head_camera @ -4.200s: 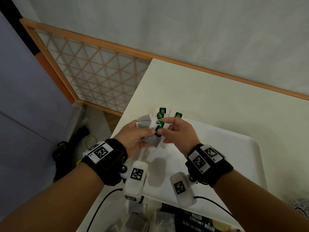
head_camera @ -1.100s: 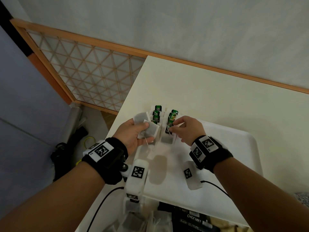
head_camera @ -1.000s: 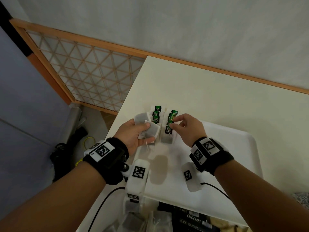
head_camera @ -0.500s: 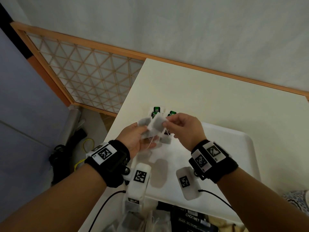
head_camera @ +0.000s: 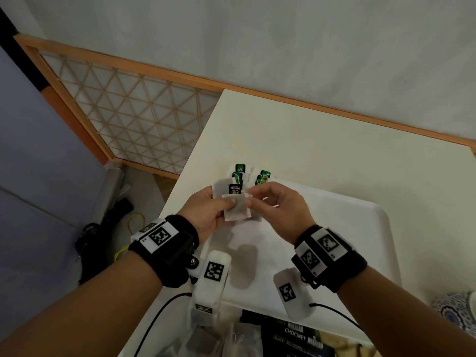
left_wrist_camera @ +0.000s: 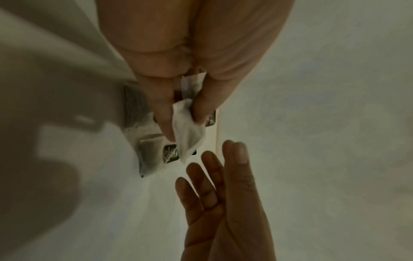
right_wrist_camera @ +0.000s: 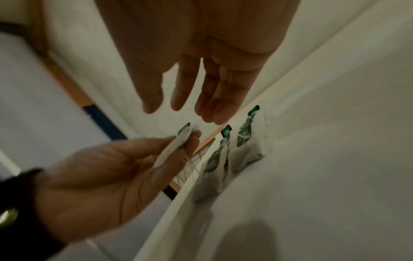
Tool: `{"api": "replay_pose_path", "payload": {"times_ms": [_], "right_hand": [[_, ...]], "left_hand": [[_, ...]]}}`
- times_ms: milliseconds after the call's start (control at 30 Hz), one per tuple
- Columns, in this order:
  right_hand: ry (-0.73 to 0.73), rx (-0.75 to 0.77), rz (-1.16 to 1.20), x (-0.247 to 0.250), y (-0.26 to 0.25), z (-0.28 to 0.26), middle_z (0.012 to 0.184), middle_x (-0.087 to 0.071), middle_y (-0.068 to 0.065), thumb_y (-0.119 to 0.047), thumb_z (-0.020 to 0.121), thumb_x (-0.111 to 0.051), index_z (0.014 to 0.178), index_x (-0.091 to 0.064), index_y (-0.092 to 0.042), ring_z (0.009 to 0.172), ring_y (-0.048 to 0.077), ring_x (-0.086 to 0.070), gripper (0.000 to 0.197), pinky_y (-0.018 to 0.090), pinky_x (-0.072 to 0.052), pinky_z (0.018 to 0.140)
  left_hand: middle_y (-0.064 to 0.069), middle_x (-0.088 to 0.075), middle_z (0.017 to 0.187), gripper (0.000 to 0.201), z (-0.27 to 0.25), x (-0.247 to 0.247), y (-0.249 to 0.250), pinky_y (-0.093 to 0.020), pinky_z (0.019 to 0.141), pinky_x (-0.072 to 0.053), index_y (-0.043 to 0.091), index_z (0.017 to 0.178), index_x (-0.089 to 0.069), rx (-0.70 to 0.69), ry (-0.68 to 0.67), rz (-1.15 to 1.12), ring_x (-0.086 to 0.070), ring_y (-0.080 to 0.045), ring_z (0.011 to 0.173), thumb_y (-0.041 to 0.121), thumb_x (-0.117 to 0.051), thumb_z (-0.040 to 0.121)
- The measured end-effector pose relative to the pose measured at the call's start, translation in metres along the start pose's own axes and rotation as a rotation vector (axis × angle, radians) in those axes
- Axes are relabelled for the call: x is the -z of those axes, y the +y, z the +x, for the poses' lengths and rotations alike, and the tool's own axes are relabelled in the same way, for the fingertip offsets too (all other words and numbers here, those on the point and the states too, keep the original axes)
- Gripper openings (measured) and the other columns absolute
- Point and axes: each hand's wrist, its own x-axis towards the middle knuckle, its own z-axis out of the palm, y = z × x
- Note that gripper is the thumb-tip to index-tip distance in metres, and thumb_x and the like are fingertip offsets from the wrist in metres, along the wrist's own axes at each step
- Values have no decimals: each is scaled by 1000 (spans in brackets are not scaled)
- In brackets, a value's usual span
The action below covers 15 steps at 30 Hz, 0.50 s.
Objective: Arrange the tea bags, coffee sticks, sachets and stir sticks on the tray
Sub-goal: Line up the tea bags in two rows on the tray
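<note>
My left hand point(head_camera: 226, 206) pinches a small stack of white tea bags point(head_camera: 237, 210) between thumb and fingers, held just above the far left corner of the white tray point(head_camera: 334, 228). The topmost bag carries a dark green-tea tag point(head_camera: 235, 189). The left wrist view shows the pinched bag point(left_wrist_camera: 190, 137) hanging from the fingertips. My right hand point(head_camera: 253, 197) hovers close beside that stack, and in the right wrist view its fingers point(right_wrist_camera: 210, 98) are straight, apart from the bag and holding nothing. Two short rows of tea bags with green tags point(head_camera: 261, 177) lie in the tray's corner.
The tray sits on a cream table point(head_camera: 309, 150) against a wood-trimmed wall. A box of black CHOCMET sticks and more bags point(head_camera: 296, 336) lies at the near edge. A lattice screen point(head_camera: 128, 119) stands left of the table, and a blue patterned dish point(head_camera: 456, 313) is at right.
My right hand left the rows on the tray and came back to the stack in my left hand. The left hand drew the stack slightly toward me.
</note>
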Motion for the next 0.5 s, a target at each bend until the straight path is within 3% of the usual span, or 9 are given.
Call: {"api": "replay_pose_path", "payload": {"times_ms": [100, 167, 233, 333, 400, 500], "right_hand": [[-18, -143, 89, 1, 2, 6, 87, -70, -2, -19, 82, -72, 102, -66, -25, 75, 9, -62, 21, 25, -52, 71], [-53, -184, 125, -1, 2, 8, 85, -70, 0, -14, 83, -71, 105, -65, -22, 74, 9, -63, 24, 24, -49, 69], [-64, -202, 167, -1, 2, 7, 82, -70, 1, -8, 81, -71, 99, -68, -20, 70, 9, -63, 22, 20, -48, 64], [-4, -138, 167, 1, 4, 5, 74, -68, -5, -2, 77, -73, 86, -71, -26, 68, 9, -62, 26, 22, -51, 67], [37, -49, 119, 3, 4, 2, 75, -68, -9, -3, 77, -74, 82, -70, -31, 69, 7, -62, 29, 20, -53, 70], [56, 9, 81, 4, 3, 1, 78, -65, -11, -3, 77, -72, 81, -68, -36, 60, 3, -55, 33, 14, -45, 60]], "left_hand": [[-20, -69, 108, 35, 0, 0, -3, -39, 71, -60, 1, 118, -59, -24, -11, 18, -70, -28, 86, -8, -60, 84], [-19, -69, 101, 34, -1, -3, -3, -33, 63, -59, 1, 114, -61, -48, -5, 47, -71, -25, 80, -11, -61, 82], [-20, -69, 100, 34, -1, -5, -2, -37, 66, -60, 1, 112, -61, -72, 8, 83, -70, -27, 81, -12, -62, 81], [-23, -68, 107, 33, 1, -5, -2, -51, 81, -54, 3, 114, -61, -99, 37, 150, -66, -39, 94, -8, -63, 82], [-23, -67, 111, 33, 1, -5, -1, -48, 78, -56, 3, 117, -59, -87, 58, 139, -66, -40, 97, -3, -62, 85], [-22, -67, 111, 33, 1, -2, -1, -38, 65, -59, 2, 119, -57, -53, 57, 82, -68, -35, 91, -5, -60, 86]]}}
